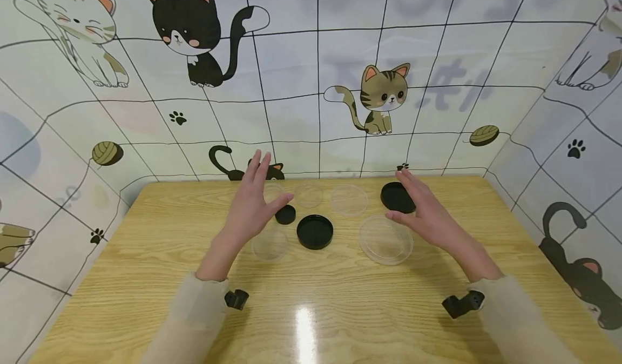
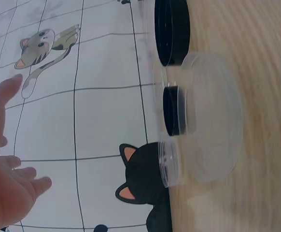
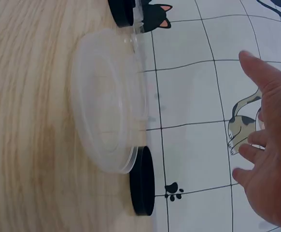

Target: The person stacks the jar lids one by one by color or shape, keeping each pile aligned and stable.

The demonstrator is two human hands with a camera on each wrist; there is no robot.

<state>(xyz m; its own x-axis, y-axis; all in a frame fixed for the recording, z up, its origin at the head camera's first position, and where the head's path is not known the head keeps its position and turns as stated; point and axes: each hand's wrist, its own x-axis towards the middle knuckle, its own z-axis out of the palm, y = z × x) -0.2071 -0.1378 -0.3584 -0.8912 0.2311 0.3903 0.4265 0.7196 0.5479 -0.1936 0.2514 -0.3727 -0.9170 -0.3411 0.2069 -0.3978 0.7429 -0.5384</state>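
Above the left part of the group of round lids hovers my left hand (image 1: 250, 204), fingers extended and thumb spread, holding nothing. Nearest to it are a small black lid (image 1: 285, 216), a clear disc-shaped lid (image 1: 270, 245) and a small clear round piece (image 1: 273, 191), partly hidden behind the hand. My right hand (image 1: 427, 215) is raised at the right with thumb apart from the fingers, holding nothing. Beside it are a black lid (image 1: 394, 197), partly covered by the fingers, and a large clear lid (image 1: 385, 241). A medium black lid (image 1: 315, 233) lies between the hands, rim up.
Two more clear round pieces, a smaller one (image 1: 309, 196) and a larger one (image 1: 349, 200), lie near the back edge of the wooden table (image 1: 272, 321). A cat-patterned wall covering (image 1: 291, 121) rises behind the table and on both sides.
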